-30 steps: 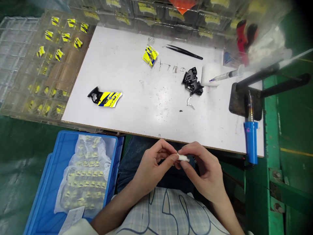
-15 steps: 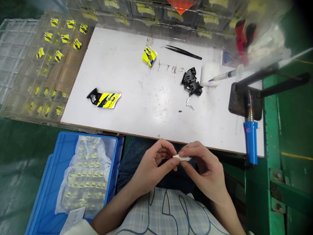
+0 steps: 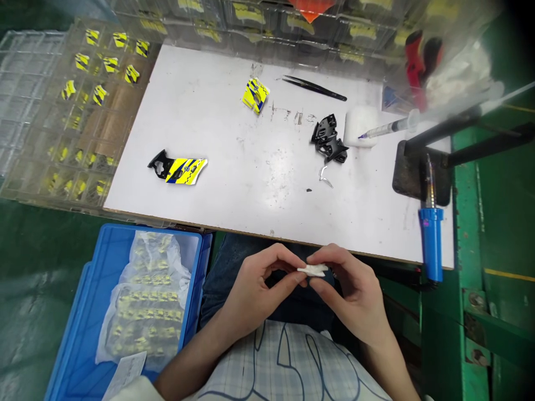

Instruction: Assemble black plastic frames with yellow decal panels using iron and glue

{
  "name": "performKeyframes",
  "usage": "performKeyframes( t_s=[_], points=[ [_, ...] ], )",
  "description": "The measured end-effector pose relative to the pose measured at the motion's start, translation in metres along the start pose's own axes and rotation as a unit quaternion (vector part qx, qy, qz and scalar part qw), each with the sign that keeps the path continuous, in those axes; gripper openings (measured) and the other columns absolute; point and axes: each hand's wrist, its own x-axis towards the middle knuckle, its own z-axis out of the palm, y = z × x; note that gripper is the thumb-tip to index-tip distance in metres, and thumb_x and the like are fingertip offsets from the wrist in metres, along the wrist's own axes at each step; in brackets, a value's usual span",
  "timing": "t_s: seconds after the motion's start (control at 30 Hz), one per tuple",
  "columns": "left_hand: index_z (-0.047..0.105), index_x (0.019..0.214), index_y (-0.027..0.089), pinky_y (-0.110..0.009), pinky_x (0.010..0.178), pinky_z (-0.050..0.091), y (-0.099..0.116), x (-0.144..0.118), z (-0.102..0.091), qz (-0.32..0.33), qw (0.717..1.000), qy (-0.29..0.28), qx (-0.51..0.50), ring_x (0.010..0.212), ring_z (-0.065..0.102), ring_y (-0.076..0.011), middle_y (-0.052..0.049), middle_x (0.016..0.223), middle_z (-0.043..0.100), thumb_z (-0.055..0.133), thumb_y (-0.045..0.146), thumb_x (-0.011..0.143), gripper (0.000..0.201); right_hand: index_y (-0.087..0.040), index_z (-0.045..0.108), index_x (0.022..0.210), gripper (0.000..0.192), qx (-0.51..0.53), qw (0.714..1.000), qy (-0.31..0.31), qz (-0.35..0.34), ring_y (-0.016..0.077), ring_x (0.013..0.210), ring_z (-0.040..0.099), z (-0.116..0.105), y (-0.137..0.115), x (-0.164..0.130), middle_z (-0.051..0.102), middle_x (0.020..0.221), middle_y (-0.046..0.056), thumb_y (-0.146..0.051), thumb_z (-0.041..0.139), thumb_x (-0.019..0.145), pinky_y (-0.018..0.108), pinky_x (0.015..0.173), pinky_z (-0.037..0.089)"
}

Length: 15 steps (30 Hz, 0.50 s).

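Between my two hands, over my lap and just off the table's front edge, is a small white piece (image 3: 315,270), flat with an uneven edge; I cannot make out its exact kind. My left hand (image 3: 265,289) pinches its left end between thumb and fingertips. Curled around the same piece from the other side is my right hand (image 3: 353,295), its index finger above and its thumb below. Beyond my hands lie black plastic parts (image 3: 328,139), a thin silvery strip (image 3: 325,177) and a small dark scrap (image 3: 309,190).
On the white table (image 3: 234,195) lie a yellow-and-blue panel (image 3: 256,94), another on a black part (image 3: 186,171), and tweezers (image 3: 315,88). A syringe (image 3: 387,130) rests on a white block (image 3: 355,125). A blue-handled soldering iron (image 3: 431,245) stands right; a blue crate (image 3: 194,278) left.
The fingers of both hands have shifted around the white piece, and more of it shows between them. The things on the table lie as before.
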Motion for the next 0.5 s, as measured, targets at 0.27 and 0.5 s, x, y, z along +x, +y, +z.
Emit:
performKeyframes(
  t_s=[0.27, 0.5],
  points=[
    [0.07, 0.086, 0.016, -0.023, 0.069, 0.056, -0.002, 0.003, -0.001, 0.006, 1.0, -0.002, 0.028, 0.071, 0.069, -0.0141, -0.001, 0.078, 0.071, 0.072, 0.02, 0.087, 0.004, -0.027, 0.063, 0.105, 0.018, -0.017, 0.999, -0.012, -0.04, 0.0153, 0.083, 0.065, -0.002, 0.001, 0.001, 0.066, 0.091, 0.001, -0.011, 0.062, 0.095, 0.027, 0.069, 0.054],
    [0.075, 0.092, 0.016, -0.024, 0.076, 0.059, 0.006, 0.004, -0.011, 0.077, 0.993, -0.059, 0.071, 0.078, 0.073, -0.0165, -0.003, 0.084, 0.078, 0.073, 0.017, 0.087, 0.005, -0.025, 0.062, 0.096, 0.028, -0.062, 0.992, 0.012, -0.113, 0.0168, 0.07, 0.063, 0.003, -0.027, 0.003, 0.063, 0.082, 0.002, 0.0, 0.062, 0.084, 0.03, 0.056, 0.053]
  ],
)
